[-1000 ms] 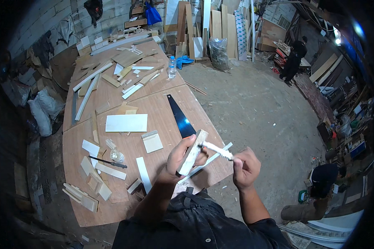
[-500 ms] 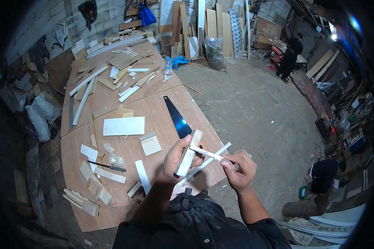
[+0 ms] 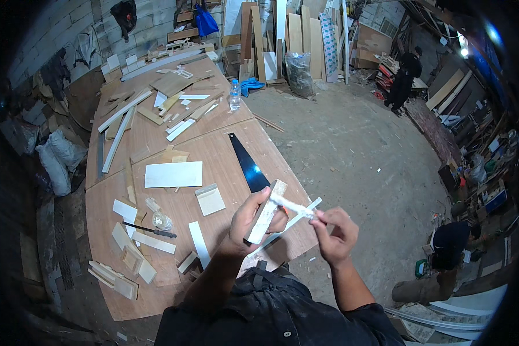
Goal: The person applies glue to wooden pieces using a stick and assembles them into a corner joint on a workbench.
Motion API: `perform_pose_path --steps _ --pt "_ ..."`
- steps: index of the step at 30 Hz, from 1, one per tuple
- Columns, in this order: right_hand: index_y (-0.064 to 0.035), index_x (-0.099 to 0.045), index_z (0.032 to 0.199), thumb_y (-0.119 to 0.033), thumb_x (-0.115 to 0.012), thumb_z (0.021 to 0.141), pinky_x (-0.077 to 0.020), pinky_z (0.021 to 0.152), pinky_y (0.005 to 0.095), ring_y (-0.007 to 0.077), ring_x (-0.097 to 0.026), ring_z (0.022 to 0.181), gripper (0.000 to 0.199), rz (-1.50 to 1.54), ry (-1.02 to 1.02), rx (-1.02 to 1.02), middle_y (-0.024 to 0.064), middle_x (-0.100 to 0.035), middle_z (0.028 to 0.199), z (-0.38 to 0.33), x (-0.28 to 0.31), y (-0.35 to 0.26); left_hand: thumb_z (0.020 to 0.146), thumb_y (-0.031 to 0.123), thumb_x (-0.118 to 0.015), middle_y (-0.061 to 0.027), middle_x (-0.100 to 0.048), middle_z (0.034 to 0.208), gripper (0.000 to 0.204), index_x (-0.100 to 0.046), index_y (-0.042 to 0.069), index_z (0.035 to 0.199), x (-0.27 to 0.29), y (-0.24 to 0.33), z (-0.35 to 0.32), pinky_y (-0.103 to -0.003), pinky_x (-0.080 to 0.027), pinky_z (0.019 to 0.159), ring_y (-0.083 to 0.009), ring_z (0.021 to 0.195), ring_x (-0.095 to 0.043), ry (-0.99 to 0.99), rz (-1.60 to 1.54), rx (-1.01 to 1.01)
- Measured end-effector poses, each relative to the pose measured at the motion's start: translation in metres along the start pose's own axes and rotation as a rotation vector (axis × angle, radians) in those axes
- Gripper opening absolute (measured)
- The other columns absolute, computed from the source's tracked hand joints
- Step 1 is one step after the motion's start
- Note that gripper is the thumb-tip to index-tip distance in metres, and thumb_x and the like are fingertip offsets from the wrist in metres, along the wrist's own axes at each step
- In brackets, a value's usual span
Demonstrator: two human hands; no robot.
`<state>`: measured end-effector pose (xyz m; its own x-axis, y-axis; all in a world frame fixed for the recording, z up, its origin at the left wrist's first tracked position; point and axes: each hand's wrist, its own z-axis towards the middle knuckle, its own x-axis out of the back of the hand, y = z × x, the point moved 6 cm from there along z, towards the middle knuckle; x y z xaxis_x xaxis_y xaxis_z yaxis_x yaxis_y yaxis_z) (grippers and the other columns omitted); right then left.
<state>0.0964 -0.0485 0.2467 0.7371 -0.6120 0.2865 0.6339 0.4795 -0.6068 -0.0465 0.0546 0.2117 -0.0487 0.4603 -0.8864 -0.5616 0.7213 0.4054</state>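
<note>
Left hand: your left hand (image 3: 252, 214) is gripping a short pale wooden block (image 3: 266, 211), its fingers curled shut around the lower half.
Right hand: your right hand (image 3: 335, 230) is pinching the near end of a thin white strip (image 3: 290, 205), fingers closed on it, with the strip's far end meeting the top of the wooden block.
Second piece: a longer white slat (image 3: 286, 226) is lying just behind the wooden block and crossing under it; which hand is carrying it I cannot tell.
Position: you are holding the wooden block in the air above the near right corner of the plywood surface (image 3: 225, 155), just in front of the black handsaw blade (image 3: 248, 164).
Progress: judging from this view, the strip is touching the wooden block but not yet lying flat along it, so the fitting looks partly done, with seating and fixing still to come.
Long axis: the wooden block is running from lower left to upper right, its upper end tilting away from you toward the saw.
Strip direction: the white strip is pointing from the wooden block's top down to the right, toward your right hand.
</note>
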Motion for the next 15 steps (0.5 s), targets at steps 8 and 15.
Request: perform_pose_path --steps 8,15 --pt "0.0022 -0.070 0.096 0.005 -0.078 0.080 -0.0488 0.063 0.0287 0.0173 -0.064 0.071 0.018 0.052 -0.178 0.139 0.0096 -0.069 0.078 0.001 -0.004 -0.009 0.109 0.036 -0.034 -0.0004 -0.044 0.059 0.038 -0.054 0.008 0.093 0.009 -0.003 -0.006 -0.028 -0.031 0.051 -0.0118 0.051 -0.039 0.456 0.035 0.041" --pt "0.0019 -0.070 0.095 0.005 -0.078 0.078 -0.0469 0.064 0.0292 0.0179 -0.062 0.071 0.019 0.166 -0.158 0.143 0.0100 -0.070 0.079 0.004 -0.001 -0.011 0.109 0.038 -0.035 -0.0006 -0.045 0.061 0.038 -0.052 0.009 0.091 0.013 -0.001 -0.003 -0.026 -0.034 0.050 -0.0113 0.051 -0.042 0.219 0.135 -0.035"
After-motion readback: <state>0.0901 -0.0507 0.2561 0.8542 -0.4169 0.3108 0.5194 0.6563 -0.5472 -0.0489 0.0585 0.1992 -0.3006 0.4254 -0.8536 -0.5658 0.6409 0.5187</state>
